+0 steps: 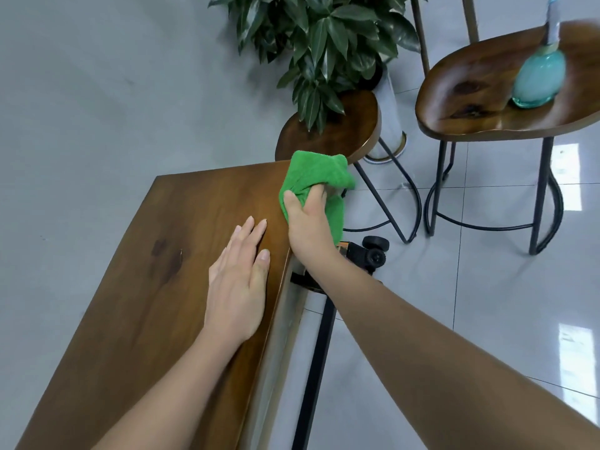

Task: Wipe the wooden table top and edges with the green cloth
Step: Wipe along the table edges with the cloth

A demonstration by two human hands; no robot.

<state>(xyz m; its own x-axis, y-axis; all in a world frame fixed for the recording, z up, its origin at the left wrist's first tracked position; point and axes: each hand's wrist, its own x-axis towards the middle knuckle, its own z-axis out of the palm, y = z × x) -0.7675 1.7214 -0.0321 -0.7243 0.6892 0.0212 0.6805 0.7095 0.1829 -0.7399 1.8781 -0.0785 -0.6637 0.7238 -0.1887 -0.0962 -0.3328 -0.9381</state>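
Green cloth [311, 177] bunched under right hand [308, 222] at table edge [282, 271].

Glossy pale floor tiles [487, 287], two wooden stools [487, 102], leafy plant [324, 37]

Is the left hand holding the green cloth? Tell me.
No. The left hand lies flat and empty on the wooden table top, while the right hand grips the green cloth at the table's edge.
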